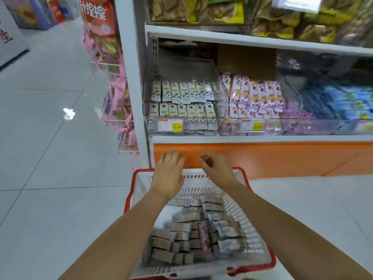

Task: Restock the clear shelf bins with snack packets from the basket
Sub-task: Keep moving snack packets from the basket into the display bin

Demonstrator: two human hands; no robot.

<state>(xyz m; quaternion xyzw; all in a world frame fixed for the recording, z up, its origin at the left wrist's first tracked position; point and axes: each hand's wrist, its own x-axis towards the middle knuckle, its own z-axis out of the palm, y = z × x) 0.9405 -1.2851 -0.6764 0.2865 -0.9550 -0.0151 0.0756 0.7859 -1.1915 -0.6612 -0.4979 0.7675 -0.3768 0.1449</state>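
Head view looks forward-down, close above basket [238, 211].

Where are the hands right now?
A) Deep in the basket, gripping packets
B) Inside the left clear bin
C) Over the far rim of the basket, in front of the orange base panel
C: the left hand and right hand are both over the far rim of the red basket, against the orange base panel and below the clear bins.

Red-rimmed white basket [240, 215], orange shelf base [282, 158]
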